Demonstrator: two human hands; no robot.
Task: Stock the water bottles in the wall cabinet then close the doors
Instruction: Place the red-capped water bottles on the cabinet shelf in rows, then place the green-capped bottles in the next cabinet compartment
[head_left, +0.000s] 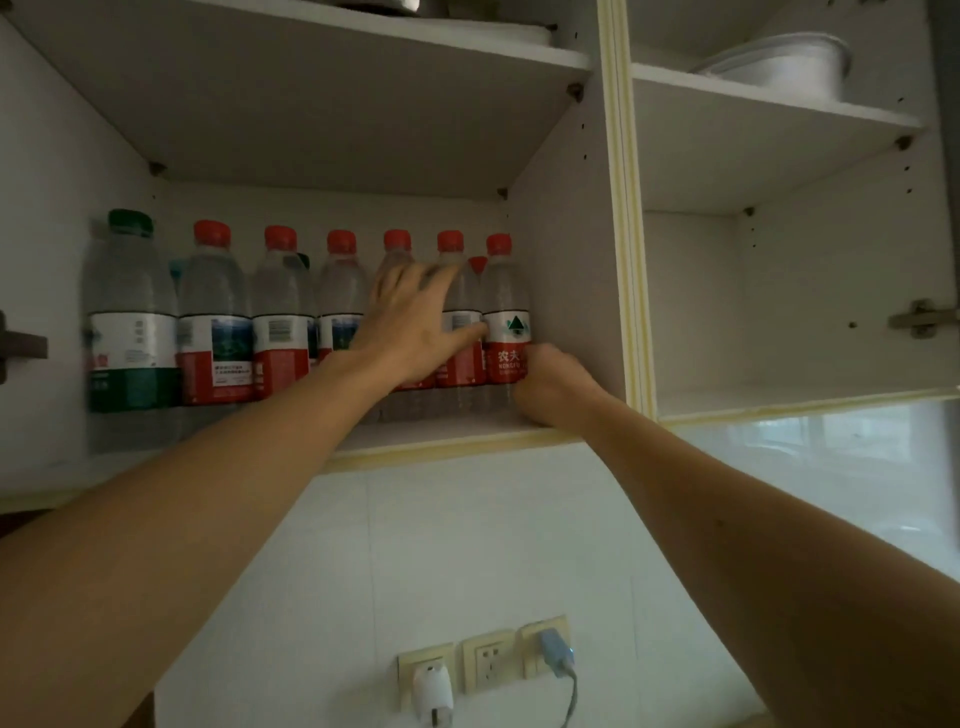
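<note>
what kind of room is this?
Likely a home kitchen: an open wall cabinet above a tiled wall with sockets, and a metal pot on an upper shelf.

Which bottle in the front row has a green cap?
The leftmost bottle: green cap and green lower label; the others in the row have red caps.

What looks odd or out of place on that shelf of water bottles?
One bottle stands out: the green-capped bottle at the row's left end, bigger than the red-capped bottles beside it. All stand upright; no spill shows.
</note>
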